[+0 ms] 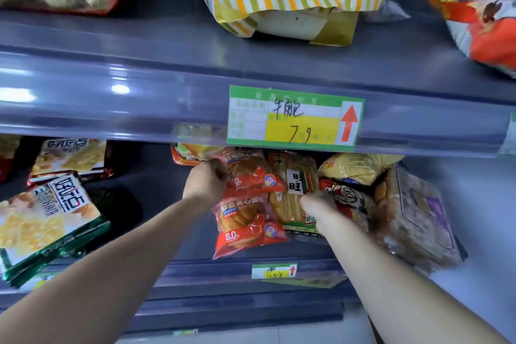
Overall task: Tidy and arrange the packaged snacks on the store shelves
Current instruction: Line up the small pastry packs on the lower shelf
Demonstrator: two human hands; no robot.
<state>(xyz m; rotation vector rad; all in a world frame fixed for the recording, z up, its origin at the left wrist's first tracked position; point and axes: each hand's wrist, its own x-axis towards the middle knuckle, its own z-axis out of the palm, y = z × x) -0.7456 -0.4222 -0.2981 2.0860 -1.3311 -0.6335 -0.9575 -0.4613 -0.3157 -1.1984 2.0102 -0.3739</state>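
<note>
Below the price tag [296, 117], whose rail [125, 120] hides pack tops, my left hand [205, 183] pinches the upper red pack [252, 173]; right hand [318, 208] curls against the cracker pack [284, 204], hold unclear.

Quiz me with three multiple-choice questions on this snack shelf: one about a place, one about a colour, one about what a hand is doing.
1. Where is the large green-edged paper price label? A on the upper shelf's grey front rail; B on the floor; C on a snack bag.
2. What colour is its arrow? A blue; B red; C black.
3. What is the left hand doing? A hanging idle; B gripping a red clear-plastic bun packet; C waving in the air.
Answers: A, it sits in the rail above the lower snacks; B, the upward arrow is red; B, its fingers curl on the packet's corner.
</note>
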